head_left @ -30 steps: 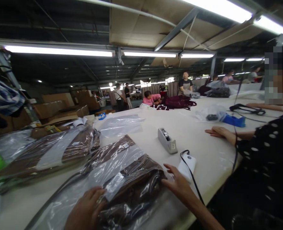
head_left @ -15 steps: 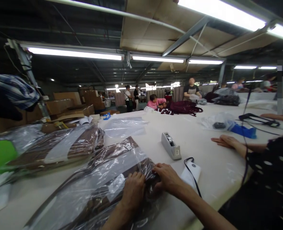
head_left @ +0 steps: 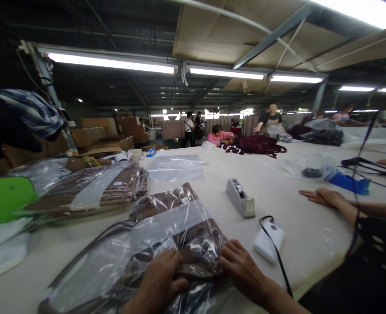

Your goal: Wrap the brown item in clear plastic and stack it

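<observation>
A white worktable [head_left: 274, 185] here holds a plastic-bagged brown garment [head_left: 209, 231], gray tape dispenser [head_left: 240, 198], black-strapped white device [head_left: 265, 247] and maroon fabric [head_left: 256, 145].

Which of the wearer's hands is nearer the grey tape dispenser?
Right. The right hand, touching the clear bag, is this side of the grey tape dispenser; the left hand is farther off, leftward.

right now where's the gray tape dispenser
In the head view, the gray tape dispenser sits right of centre on the table, beyond the white device, right of the bagged brown bundle.
</observation>
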The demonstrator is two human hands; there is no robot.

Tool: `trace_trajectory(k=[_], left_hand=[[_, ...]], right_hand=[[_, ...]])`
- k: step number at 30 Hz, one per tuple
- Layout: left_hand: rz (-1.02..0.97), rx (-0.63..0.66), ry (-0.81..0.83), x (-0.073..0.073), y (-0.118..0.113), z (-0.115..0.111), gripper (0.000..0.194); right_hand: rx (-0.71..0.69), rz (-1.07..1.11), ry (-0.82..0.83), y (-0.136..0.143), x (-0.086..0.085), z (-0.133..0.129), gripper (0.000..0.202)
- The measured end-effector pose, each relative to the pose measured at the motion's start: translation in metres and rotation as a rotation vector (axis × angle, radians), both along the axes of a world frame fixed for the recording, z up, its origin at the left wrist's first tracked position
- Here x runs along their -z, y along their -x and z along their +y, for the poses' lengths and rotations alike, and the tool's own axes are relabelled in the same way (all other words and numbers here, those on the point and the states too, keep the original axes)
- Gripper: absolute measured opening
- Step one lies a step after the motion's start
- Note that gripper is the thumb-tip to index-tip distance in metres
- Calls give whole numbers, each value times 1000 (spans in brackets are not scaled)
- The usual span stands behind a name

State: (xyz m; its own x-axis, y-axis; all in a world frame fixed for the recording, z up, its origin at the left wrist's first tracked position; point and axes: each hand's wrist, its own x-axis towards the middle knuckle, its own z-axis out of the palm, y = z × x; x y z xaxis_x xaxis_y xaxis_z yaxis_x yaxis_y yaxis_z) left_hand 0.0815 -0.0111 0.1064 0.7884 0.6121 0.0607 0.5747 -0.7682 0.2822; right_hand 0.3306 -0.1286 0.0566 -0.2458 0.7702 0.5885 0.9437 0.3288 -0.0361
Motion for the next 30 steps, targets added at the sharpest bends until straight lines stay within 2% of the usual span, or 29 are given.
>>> trace_trajectory(k=[3,5,7,11,14,15,17,19,20,24,27,30], left_hand=[[60,-29,81,-6,23,3,25],[86,-16,107,-7,27,-1,34],[111,-38,90,-5,23,-6,37],[95,-103,31,-6,10,-9,27],[-41,-95,81,-17,10,-2,9],[-75,-83,103,-21,11,0,6],[-97,-51,126,-30,15,0,8],[-74,-36,101,-34,18,-4,6],[-55,-37,76,-33,18,-8,1],[72,-95,-77,-13,10,-20,34],[90,-115,-201,7,7,-22,34],[42,-46,-349,24,11,-20,28]], right_hand=[[13,116,165,4,-10,-6,16],[71,229,305,11,-19,-6,34],[140,272,384,18,-25,-4,41],[208,162,391,34,-33,3,43],[214,42,421,47,-44,19,54],[220,3,424,50,-47,25,48],[219,-72,379,55,-48,38,25],[185,-132,257,56,-42,47,8],[151,-156,183,56,-36,50,9],[40,-204,-20,49,-20,52,14],[55,-204,-51,37,-28,44,14],[143,-194,-32,19,-35,28,14]])
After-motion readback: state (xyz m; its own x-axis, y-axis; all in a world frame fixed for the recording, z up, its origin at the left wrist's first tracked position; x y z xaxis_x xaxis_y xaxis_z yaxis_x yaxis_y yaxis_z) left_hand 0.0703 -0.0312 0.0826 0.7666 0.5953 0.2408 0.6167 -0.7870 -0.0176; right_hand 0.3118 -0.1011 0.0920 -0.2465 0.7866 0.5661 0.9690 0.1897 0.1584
